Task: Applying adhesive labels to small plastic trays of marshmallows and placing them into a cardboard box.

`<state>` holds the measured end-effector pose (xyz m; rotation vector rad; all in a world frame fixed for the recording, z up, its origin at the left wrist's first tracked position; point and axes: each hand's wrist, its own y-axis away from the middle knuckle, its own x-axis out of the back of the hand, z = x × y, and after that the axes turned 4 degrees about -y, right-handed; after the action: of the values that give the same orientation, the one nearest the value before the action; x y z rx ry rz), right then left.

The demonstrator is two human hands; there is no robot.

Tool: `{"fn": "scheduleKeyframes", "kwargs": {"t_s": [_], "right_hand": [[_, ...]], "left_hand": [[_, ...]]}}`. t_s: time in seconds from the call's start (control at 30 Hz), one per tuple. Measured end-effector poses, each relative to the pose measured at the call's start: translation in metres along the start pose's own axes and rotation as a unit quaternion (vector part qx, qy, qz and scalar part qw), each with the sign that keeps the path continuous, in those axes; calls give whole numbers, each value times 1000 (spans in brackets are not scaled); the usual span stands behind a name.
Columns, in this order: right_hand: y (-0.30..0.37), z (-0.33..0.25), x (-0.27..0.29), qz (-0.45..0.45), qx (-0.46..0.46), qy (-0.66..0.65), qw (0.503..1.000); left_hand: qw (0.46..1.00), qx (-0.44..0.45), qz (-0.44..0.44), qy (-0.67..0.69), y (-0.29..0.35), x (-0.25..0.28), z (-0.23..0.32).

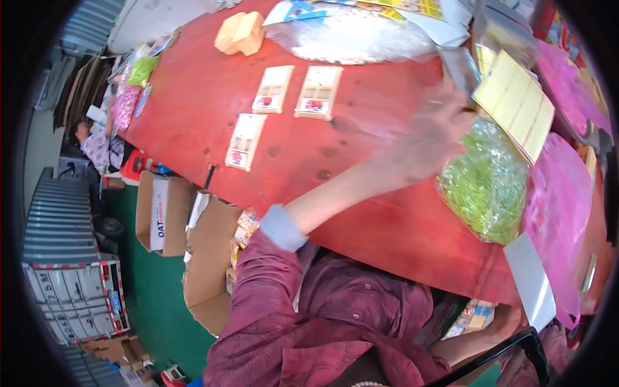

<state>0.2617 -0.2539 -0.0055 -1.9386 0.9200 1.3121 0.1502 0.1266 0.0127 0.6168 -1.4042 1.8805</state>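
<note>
My left hand (pixel 435 132) reaches across the red table toward the right, smeared by motion, so its fingers are unclear. Beside it are a yellow sheet (pixel 516 106) marked off in panels and a clear bag of green shreds (pixel 483 184). My right hand (pixel 506 326) is low at the right, below the table edge, with its fingers mostly hidden. A white strip (pixel 532 280) stands just above that hand; whether it is held cannot be made out. Three small pale trays (pixel 274 89) with white tops and red prints lie apart on the table.
Pale wooden-looking blocks (pixel 240 33) and a large clear bag of white material (pixel 354 37) lie at the far side. Pink plastic bags (pixel 558 213) crowd the right. Open cardboard boxes (pixel 209 258) stand left of me, above a green floor (pixel 151 290). Another person's hand (pixel 82 132) shows far left.
</note>
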Motion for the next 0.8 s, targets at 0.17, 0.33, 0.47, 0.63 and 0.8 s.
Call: {"fn": "scheduleKeyframes", "kwargs": {"t_s": [0.17, 0.33, 0.47, 0.63, 0.8], "right_hand": [[-3, 12, 8, 92, 219, 905, 352], [-22, 54, -47, 52, 197, 872, 446], [-39, 100, -82, -154, 427, 775, 439], [-11, 37, -21, -88, 311, 823, 468], [-11, 46, 2, -173, 42, 115, 977]], "left_hand": [[927, 330, 55, -168, 114, 112, -86], [865, 381, 5, -327, 241, 170, -139], [856, 438, -27, -272, 259, 160, -126], [869, 427, -55, -245, 226, 123, -77], [883, 397, -82, -237, 196, 77, -2]]}}
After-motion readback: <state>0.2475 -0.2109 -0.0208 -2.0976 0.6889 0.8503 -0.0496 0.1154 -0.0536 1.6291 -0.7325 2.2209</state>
